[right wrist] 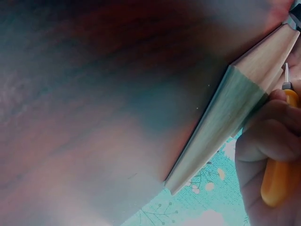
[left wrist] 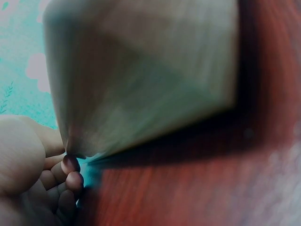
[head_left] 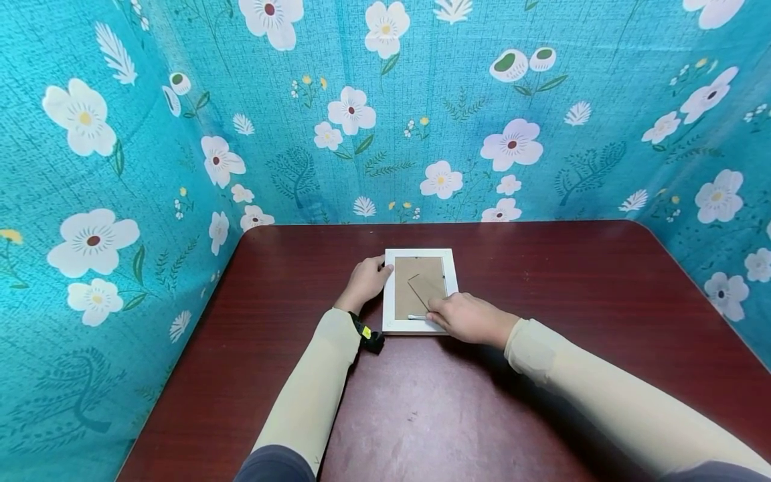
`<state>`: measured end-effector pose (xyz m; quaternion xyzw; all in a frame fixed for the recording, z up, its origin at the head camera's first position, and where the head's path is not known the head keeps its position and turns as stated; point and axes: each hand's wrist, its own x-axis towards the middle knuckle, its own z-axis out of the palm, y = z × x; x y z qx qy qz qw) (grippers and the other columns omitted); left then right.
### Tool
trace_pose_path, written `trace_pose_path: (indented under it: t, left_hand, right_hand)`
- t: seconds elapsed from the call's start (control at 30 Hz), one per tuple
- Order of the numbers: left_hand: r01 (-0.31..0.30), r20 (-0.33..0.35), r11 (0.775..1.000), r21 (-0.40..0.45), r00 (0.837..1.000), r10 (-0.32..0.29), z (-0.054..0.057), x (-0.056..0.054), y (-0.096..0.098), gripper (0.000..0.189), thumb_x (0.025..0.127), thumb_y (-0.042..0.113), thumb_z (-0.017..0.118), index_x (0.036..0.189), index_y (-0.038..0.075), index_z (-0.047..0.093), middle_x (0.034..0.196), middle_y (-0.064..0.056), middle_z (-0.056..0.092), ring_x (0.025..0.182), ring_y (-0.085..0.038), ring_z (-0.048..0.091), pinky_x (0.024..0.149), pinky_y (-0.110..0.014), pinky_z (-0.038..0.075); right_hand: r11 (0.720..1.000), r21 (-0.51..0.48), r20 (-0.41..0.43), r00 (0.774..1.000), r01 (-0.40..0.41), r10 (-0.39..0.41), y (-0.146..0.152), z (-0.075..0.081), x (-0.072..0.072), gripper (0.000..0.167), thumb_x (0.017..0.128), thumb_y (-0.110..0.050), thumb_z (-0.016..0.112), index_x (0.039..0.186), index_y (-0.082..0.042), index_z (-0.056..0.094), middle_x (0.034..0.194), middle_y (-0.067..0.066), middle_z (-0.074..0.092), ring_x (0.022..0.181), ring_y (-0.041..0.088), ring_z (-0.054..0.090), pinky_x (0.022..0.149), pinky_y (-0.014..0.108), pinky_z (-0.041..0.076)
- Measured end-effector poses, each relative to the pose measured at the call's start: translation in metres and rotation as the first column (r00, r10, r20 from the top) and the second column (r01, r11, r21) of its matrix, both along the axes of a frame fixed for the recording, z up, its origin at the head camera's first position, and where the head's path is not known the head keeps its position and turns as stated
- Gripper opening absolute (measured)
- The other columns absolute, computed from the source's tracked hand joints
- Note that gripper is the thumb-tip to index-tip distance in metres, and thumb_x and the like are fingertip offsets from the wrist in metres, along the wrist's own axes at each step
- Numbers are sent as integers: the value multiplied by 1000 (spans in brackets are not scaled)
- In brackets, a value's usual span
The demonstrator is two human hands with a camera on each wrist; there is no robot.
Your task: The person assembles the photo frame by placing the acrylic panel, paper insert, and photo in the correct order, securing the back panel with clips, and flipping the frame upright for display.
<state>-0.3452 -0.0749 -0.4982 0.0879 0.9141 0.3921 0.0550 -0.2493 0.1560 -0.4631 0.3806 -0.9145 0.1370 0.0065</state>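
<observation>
From where I stand, a person has both arms stretched over a dark red-brown table point(head_left: 289, 288), working at a white picture frame point(head_left: 389, 294) that lies flat, back upward, nearer the table's far edge than its near one. Its brown backing board point(head_left: 406, 301) faces up, with a slanting brown stand flap point(head_left: 429, 289) across it and a few small dark marks along the inner edge. The left hand point(head_left: 366, 281) is at the frame's left side, toward the upper corner; its thumb rests on the white border and its fingers bend at the outer edge, so it pinches the frame lightly. The right hand point(head_left: 470, 318) is at the lower right corner, fingers closed firmly around a screwdriver point(right wrist: 277, 181) with an orange handle. The screwdriver's thin metal shaft points left, low across the board beside the bottom border; I cannot tell whether the tip touches anything. Pale sleeves point(head_left: 313, 381) cover both forearms, with darker cloth above them, and a black device point(head_left: 373, 341) with a yellow patch sits at the left wrist. Behind the table hangs turquoise cloth point(head_left: 409, 134) printed with white flowers and leaves.
</observation>
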Motion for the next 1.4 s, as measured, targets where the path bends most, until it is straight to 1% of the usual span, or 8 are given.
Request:
trace_pose_path:
  t: [0.3, 0.53, 0.67, 0.83, 0.97, 1.07, 1.17, 1.4]
  left_hand:
    - [3, 15, 1000, 12, 1000, -3, -1, 1, 3, 46, 103, 29, 51, 144, 8, 47, 131, -9, 59, 120, -20, 54, 96, -39, 44]
    - [8, 4, 1000, 11, 1000, -8, -3, 0, 5, 46, 103, 29, 51, 144, 8, 48, 133, -9, 58, 122, -21, 52, 97, -40, 44]
    - [6, 12, 1000, 17, 1000, -6, -3, 0, 7, 47, 103, 29, 51, 145, 8, 47, 134, -9, 57, 123, -21, 52, 97, -40, 44]
    - [11, 22, 1000, 28, 1000, -11, -4, 2, 5, 47, 103, 29, 50, 145, 9, 46, 134, -9, 57, 123, -21, 51, 97, -40, 44]
    - [9, 30, 1000, 25, 1000, -10, -4, 3, 2, 47, 104, 30, 50, 146, 9, 45, 135, -9, 57, 122, -20, 52, 95, -39, 44]
    - [3, 19, 1000, 22, 1000, -3, -3, 2, 0, 48, 103, 30, 50, 146, 7, 44, 135, -10, 56, 122, -21, 52, 96, -39, 44]
    - [5, 9, 1000, 18, 1000, -6, -2, 0, -1, 49, 103, 30, 50, 146, 6, 44, 136, -11, 56, 123, -22, 52, 96, -40, 44]
    - [10, 21, 1000, 9, 1000, -10, -2, -1, -2, 50, 103, 32, 50, 146, 8, 44, 136, -10, 55, 124, -22, 51, 97, -41, 43]
  right_hand:
    - [999, 31, 60, 998, 19, -21, 0, 3, 0, 25, 100, -24, 56, 78, -17, 47, 56, -9, 42, 49, 7, 43, 50, 29, 42]
    - [997, 68, 77, 996, 29, -34, -1, 5, -3, 24, 100, -25, 56, 79, -17, 49, 57, -8, 43, 51, 9, 45, 51, 31, 43]
    - [996, 84, 81, 996, 25, -32, -1, 7, -2, 23, 100, -24, 56, 79, -17, 49, 57, -8, 43, 51, 9, 46, 51, 31, 43]
    - [996, 81, 97, 995, 23, -31, -1, 6, -2, 24, 100, -25, 55, 78, -18, 48, 58, -8, 43, 52, 9, 46, 52, 31, 43]
    - [998, 57, 113, 994, 4, -11, 0, 4, -2, 25, 101, -25, 55, 78, -19, 48, 58, -9, 42, 51, 8, 43, 53, 29, 42]
    - [1000, 31, 117, 993, -1, -3, 0, 3, -4, 24, 101, -25, 54, 78, -20, 48, 58, -10, 40, 52, 7, 41, 54, 27, 41]
    - [1000, 18, 126, 992, 10, -12, 1, 4, -7, 23, 102, -27, 53, 80, -20, 49, 59, -10, 40, 53, 6, 41, 55, 27, 40]
    - [1000, 18, 153, 988, 16, -18, 2, 4, -9, 22, 102, -26, 52, 82, -19, 51, 61, -10, 41, 55, 6, 42, 56, 27, 40]
